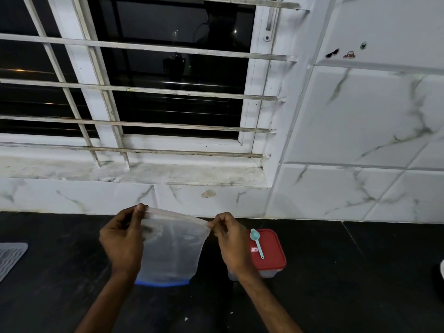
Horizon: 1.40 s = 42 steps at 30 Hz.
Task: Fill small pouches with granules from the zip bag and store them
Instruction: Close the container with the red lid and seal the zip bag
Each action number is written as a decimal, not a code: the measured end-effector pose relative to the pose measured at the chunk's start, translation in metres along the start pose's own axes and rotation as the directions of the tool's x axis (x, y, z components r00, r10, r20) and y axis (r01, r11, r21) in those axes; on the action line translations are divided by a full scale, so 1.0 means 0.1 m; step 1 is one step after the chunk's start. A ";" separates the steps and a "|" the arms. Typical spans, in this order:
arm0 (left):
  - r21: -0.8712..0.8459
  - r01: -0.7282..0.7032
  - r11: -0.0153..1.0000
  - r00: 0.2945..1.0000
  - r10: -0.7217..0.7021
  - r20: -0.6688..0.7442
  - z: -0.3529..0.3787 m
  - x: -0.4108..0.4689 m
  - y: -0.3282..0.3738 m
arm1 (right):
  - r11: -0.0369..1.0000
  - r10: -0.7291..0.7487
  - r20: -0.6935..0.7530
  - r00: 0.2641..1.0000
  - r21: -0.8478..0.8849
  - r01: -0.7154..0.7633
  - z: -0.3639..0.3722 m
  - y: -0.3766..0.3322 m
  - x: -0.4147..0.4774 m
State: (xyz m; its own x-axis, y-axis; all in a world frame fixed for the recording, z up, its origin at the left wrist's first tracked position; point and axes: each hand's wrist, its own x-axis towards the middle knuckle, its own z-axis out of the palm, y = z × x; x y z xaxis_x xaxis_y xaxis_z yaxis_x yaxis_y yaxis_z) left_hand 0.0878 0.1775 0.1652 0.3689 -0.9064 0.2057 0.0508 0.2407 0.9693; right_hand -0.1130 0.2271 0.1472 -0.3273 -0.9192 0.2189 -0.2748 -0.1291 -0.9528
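Head view, items as they stand.

1. Zip bag (173, 251): translucent, with a blue bottom edge. It hangs upright between your two hands over the dark table (336, 272), in the lower middle of the view. Its top strip is stretched from one hand to the other. Dark specks show inside near the upper left. You cannot tell how much it contains, nor whether its bottom touches the table.

2. Your left hand (122, 239): the grip is closed, thumb and fingers pinching the bag's top left corner.

3. Your right hand (231, 239): the grip is closed likewise, fingertips pinching the top right corner, the other fingers curled.

4. Red-lidded box (271, 251): clear body, standing on the table just right of your right hand. Your wrist covers its near left corner.

5. Teal measuring spoon (256, 242): lies on the red lid, bowl towards the wall, handle towards you.

6. Grey ribbed mat (10, 257): at the table's left edge, well apart from the bag.

7. Barred window (144, 80): dark panes, white frame, above the table.

8. White marbled wall tiles (360, 140): to the window's right and below its sill.
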 end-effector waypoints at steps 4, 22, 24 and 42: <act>0.085 -0.090 0.992 0.996 0.092 -0.014 0.04 0.02 0.07 | 0.950 -0.107 0.033 0.994 -0.291 0.112 0.02 -0.09 0.01; 0.578 -0.433 0.691 0.901 0.313 0.300 -0.22 -0.10 -0.36 | 0.856 0.394 0.111 0.912 0.316 -0.408 0.43 0.55 -0.01; 0.645 -0.515 0.564 0.853 0.269 0.447 -0.30 -0.15 -0.67 | 0.810 0.483 0.116 0.868 0.317 -0.493 0.52 0.75 -0.07; 0.824 -0.483 0.297 0.738 -0.368 0.565 -0.24 -0.83 -2.07 | 0.507 0.859 -0.217 0.463 0.473 -0.720 1.02 1.66 -0.52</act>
State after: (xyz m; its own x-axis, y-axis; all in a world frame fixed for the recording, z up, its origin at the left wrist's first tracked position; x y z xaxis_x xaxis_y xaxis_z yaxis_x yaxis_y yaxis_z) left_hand 0.0690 0.2111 -0.0557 -0.2710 -0.9540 -0.1284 -0.9277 0.2233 0.2991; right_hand -0.0497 0.2160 -0.0440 -0.5837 -0.4560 -0.6718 0.5238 0.4207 -0.7407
